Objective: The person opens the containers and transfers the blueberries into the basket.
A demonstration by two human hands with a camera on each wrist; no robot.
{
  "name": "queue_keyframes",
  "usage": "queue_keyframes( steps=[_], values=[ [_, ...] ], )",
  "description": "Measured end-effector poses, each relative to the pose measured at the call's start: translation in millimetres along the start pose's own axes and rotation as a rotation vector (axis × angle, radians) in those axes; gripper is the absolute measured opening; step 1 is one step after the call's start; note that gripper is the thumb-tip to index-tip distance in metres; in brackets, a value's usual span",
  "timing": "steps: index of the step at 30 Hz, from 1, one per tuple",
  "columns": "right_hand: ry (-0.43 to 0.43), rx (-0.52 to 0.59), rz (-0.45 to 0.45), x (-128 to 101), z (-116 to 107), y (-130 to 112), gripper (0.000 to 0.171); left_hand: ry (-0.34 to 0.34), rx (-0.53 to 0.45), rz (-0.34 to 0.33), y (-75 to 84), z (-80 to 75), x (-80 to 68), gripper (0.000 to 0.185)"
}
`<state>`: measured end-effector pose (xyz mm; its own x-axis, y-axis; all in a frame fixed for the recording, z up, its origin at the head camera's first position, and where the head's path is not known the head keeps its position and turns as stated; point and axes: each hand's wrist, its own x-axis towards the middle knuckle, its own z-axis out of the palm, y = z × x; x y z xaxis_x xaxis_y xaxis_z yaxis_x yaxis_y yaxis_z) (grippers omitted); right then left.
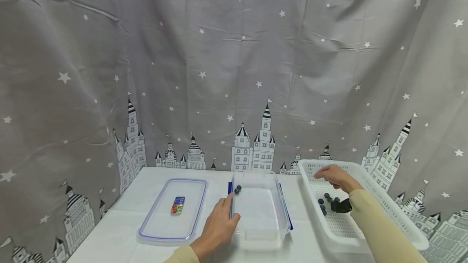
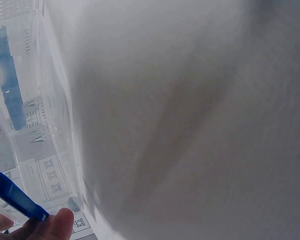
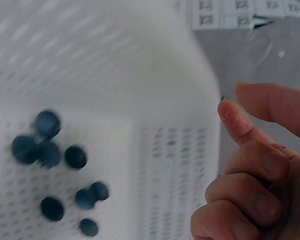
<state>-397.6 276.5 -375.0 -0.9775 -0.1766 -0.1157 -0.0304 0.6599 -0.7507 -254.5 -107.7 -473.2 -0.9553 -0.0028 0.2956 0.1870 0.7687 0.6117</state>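
Observation:
My left hand [image 1: 220,223] holds the left wall of a clear plastic container [image 1: 260,234], thumb over the rim. In the left wrist view, its fingertips [image 2: 62,224] meet a blue latch [image 2: 15,195] on that side. A few blueberries [image 1: 237,190] lie in the container's far left corner. Over the far part of a white perforated basket [image 1: 310,198] hovers my right hand [image 1: 338,177]. Its thumb and index finger have a small gap between them and the other fingers curl loosely, with nothing held. Several blueberries [image 3: 49,152] lie on the basket floor, below and beside this hand.
A clear lid [image 1: 157,222] with a blue-violet seal and a colourful label [image 1: 177,205] lies flat on the white table [image 1: 120,230], left of the container. Behind the table hangs a grey curtain [image 1: 219,60] with stars and castles. The basket stands right of the container.

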Motion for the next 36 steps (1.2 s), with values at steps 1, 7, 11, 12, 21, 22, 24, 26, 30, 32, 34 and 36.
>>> queue_keyframes(
  steps=[1,7,11,12,21,22,24,26,30,32,34,36],
  values=[
    [-0.001,0.0,-0.009,1.0,0.2,-4.6,0.049,-0.002,-0.001,-0.003,-0.4,-0.1,0.0,0.07],
    [0.002,-0.003,-0.067,3.2,2.8,-33.1,0.052,0.0,0.0,0.0,-0.4,0.1,-0.1,0.07],
    [-0.011,-0.019,-0.093,0.8,9.2,-52.3,0.051,-0.013,0.0,-0.01,1.4,1.1,-0.6,0.07],
    [-0.015,-0.02,-0.097,1.0,12.0,-56.7,0.049,-0.019,0.001,-0.014,1.3,1.6,-0.8,0.07],
    [-0.073,-0.014,-0.144,18.0,40.5,-89.2,0.042,-0.021,0.012,-0.017,0.4,-1.0,-0.7,0.071],
    [-0.086,-0.013,-0.142,20.1,44.9,-91.0,0.041,-0.023,0.017,-0.02,-0.3,-1.2,-1.3,0.071],
    [-0.11,-0.007,-0.133,24.3,53.0,-94.1,0.038,-0.02,0.018,-0.024,-1.3,-1.2,-2.7,0.071],
    [-0.131,-0.001,-0.134,28.3,60.0,-97.6,0.037,-0.016,0.019,-0.02,-1.4,-1.1,-3.1,0.07],
    [-0.141,0.044,-0.127,36.6,76.2,-103.6,0.035,-0.008,0.009,-0.006,-0.3,-2.2,-2.3,0.07],
    [-0.148,0.061,-0.122,40.6,82.9,-106.2,0.033,-0.012,0.013,-0.009,1.1,-2.1,0.2,0.071],
    [-0.161,0.069,-0.107,44.5,91.0,-107.6,0.031,-0.019,0.02,-0.012,1.6,-2.4,1.5,0.071],
    [-0.168,0.06,-0.095,48.1,98.6,-108.9,0.03,-0.021,0.026,-0.011,2.0,-2.9,2.3,0.071]
  ],
)
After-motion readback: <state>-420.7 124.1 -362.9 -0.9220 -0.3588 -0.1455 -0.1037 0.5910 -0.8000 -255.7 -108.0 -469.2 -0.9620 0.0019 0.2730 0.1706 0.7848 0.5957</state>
